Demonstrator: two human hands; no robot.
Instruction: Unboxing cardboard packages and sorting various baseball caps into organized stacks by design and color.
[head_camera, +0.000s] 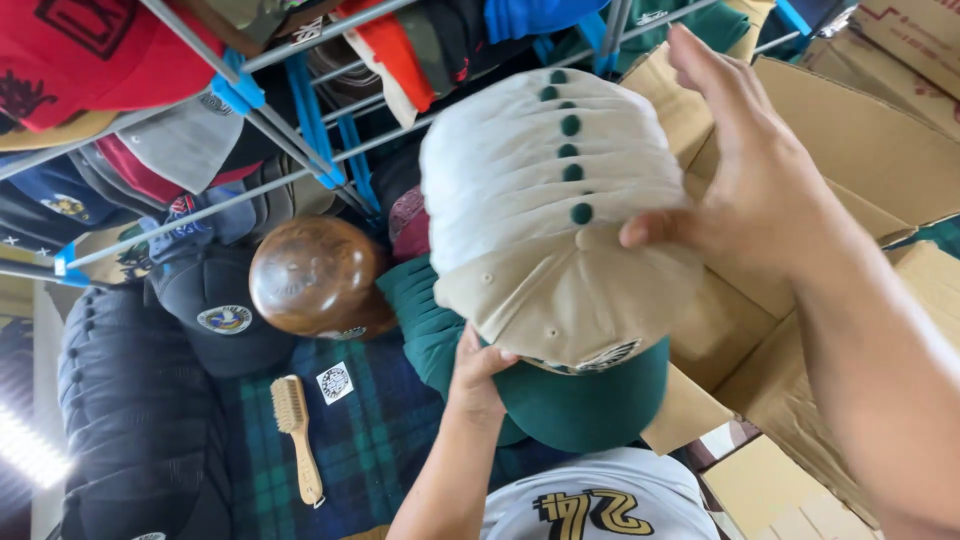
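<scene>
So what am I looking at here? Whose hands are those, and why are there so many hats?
This picture comes from a camera worn on a person's head, looking down at their own two hands. The left hand grips a stack of caps from below: cream-coloured tops with green buttons and green brims. The right hand rests open against the stack's side, steadying it. Behind hang more caps on a metal rack. Below lie a round wooden hat form, a wooden brush on a plaid cloth, and cardboard boxes to the right.
</scene>
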